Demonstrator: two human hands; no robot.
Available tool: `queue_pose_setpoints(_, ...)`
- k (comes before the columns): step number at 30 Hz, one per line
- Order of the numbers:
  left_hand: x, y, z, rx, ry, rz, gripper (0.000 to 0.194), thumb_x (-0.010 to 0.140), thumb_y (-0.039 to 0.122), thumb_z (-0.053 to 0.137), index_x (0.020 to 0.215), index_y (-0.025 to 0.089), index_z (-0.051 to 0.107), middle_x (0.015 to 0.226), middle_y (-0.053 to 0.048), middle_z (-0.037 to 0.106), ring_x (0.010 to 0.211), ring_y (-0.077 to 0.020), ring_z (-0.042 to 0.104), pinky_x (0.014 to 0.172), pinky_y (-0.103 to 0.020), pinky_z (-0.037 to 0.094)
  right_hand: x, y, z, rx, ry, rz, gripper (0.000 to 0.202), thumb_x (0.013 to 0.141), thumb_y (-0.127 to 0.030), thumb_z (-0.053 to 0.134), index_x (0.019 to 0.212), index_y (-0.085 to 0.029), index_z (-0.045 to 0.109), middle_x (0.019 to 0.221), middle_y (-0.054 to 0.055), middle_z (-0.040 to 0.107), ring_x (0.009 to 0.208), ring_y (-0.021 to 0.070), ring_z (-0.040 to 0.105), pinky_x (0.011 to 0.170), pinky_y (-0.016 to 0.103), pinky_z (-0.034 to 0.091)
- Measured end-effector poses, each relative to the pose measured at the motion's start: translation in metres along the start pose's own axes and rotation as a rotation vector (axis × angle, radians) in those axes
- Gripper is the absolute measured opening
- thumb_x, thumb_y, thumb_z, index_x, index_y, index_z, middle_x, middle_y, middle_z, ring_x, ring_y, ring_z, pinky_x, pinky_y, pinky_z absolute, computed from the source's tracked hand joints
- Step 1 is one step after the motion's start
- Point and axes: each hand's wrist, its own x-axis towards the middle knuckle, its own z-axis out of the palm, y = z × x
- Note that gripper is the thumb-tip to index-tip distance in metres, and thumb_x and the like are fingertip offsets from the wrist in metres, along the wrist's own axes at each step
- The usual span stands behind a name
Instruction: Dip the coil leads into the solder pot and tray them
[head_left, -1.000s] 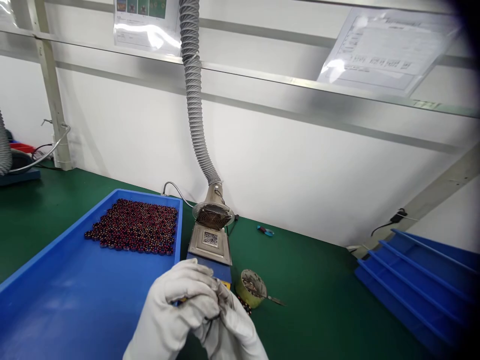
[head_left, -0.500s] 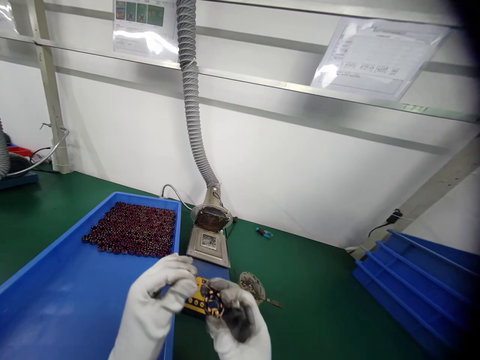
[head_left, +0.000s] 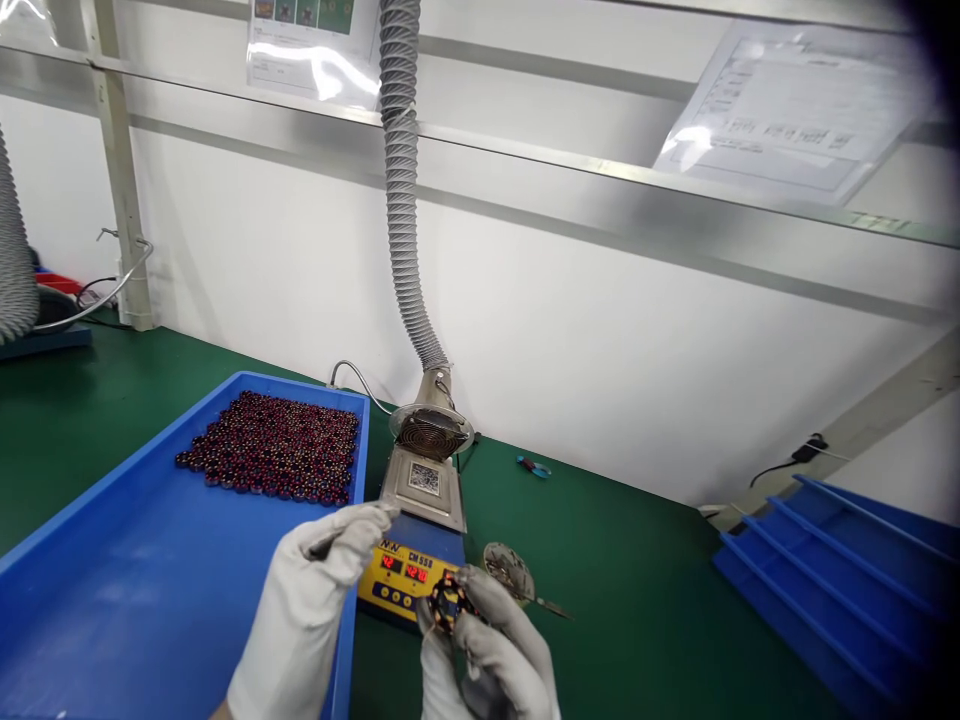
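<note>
My right hand, in a white glove with greyed fingers, pinches a small round coil part with copper and dark segments. My left hand, also gloved in white, is raised over the right edge of the blue tray. Its fingertips are pressed together near the hot plate; anything between them is too small to make out. Behind both hands sits the yellow control panel with red digits lit. Many similar round parts fill the far end of the tray.
A round tin with a thin tool across its rim is right of the panel. Small cutters lie farther back. A grey duct hose hangs over the hot plate. Blue stacked trays stand at the right.
My hands have moved apart, uncovering the panel's digits. The right hand has turned the coil part and shifted right. The left fingers have closed together more. The whole view has shifted slightly.
</note>
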Motion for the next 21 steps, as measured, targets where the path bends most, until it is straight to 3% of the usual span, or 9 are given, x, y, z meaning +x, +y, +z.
queue_pose_setpoints(4, -0.003, 0.006, 0.007, 0.159, -0.178, -0.139, 0.015, 0.057, 0.017, 0.069, 0.071, 0.015, 0.071, 0.064, -0.003, 0.068, 0.056, -0.0140, 0.060, 0.053, -0.019, 0.050, -0.002, 0.005, 0.001, -0.004, -0.053, -0.063, 0.050, 0.060, 0.002, 0.072, 0.090, -0.036, 0.063, 0.101, -0.002, 0.066, 0.093, 0.0242, 0.062, 0.078, 0.040, 0.051)
queue_pose_setpoints(8, -0.009, 0.008, 0.009, 0.066, -0.089, 0.055, 0.011, 0.056, 0.009, 0.065, 0.060, 0.018, 0.070, 0.069, -0.003, 0.068, 0.074, -0.0178, 0.063, 0.063, -0.019, 0.051, 0.000, 0.005, 0.006, -0.059, -0.014, -0.213, 0.036, 0.062, -0.001, 0.072, 0.085, -0.028, 0.063, 0.094, 0.001, 0.067, 0.086, 0.0233, 0.064, 0.079, 0.042, 0.054)
queue_pose_setpoints(10, -0.009, 0.011, 0.006, -0.006, -0.026, 0.090, 0.013, 0.054, 0.008, 0.065, 0.060, 0.019, 0.070, 0.067, -0.002, 0.068, 0.075, -0.0173, 0.063, 0.061, -0.017, 0.049, 0.002, 0.006, 0.008, -0.076, 0.007, -0.269, 0.028, 0.064, -0.002, 0.071, 0.082, -0.023, 0.063, 0.093, 0.003, 0.066, 0.082, 0.0225, 0.065, 0.077, 0.042, 0.055)
queue_pose_setpoints(13, -0.007, 0.016, 0.007, 0.007, -0.084, -0.092, 0.021, 0.054, 0.011, 0.067, 0.073, 0.018, 0.072, 0.069, -0.001, 0.068, 0.054, -0.0102, 0.056, 0.045, -0.014, 0.042, 0.001, 0.008, 0.008, -0.073, 0.002, -0.300, 0.022, 0.067, -0.003, 0.069, 0.081, -0.018, 0.061, 0.095, 0.005, 0.066, 0.083, 0.0221, 0.065, 0.072, 0.039, 0.057)
queue_pose_setpoints(16, -0.007, 0.014, 0.014, 0.105, -0.230, -0.183, 0.016, 0.059, 0.015, 0.067, 0.074, 0.016, 0.071, 0.072, -0.003, 0.068, 0.059, -0.0124, 0.058, 0.055, -0.018, 0.048, 0.000, 0.010, 0.006, -0.095, -0.057, -0.346, 0.024, 0.069, -0.004, 0.067, 0.087, -0.017, 0.060, 0.098, 0.007, 0.065, 0.088, 0.0235, 0.064, 0.070, 0.036, 0.058)
queue_pose_setpoints(18, -0.007, 0.009, 0.016, 0.113, -0.190, -0.128, 0.005, 0.062, 0.017, 0.065, 0.064, 0.016, 0.069, 0.070, -0.004, 0.068, 0.070, -0.0160, 0.062, 0.065, -0.019, 0.050, 0.000, 0.010, 0.006, -0.107, -0.106, -0.382, 0.024, 0.070, -0.005, 0.066, 0.090, -0.018, 0.060, 0.099, 0.007, 0.065, 0.092, 0.0244, 0.064, 0.073, 0.037, 0.057)
queue_pose_setpoints(21, -0.007, 0.005, 0.009, 0.082, -0.023, -0.046, 0.005, 0.060, 0.015, 0.066, 0.063, 0.017, 0.070, 0.066, -0.002, 0.069, 0.065, -0.0132, 0.062, 0.063, -0.015, 0.050, 0.000, 0.009, 0.007, -0.099, -0.115, -0.370, 0.025, 0.068, -0.001, 0.065, 0.086, -0.018, 0.059, 0.096, 0.006, 0.064, 0.090, 0.0233, 0.064, 0.075, 0.036, 0.057)
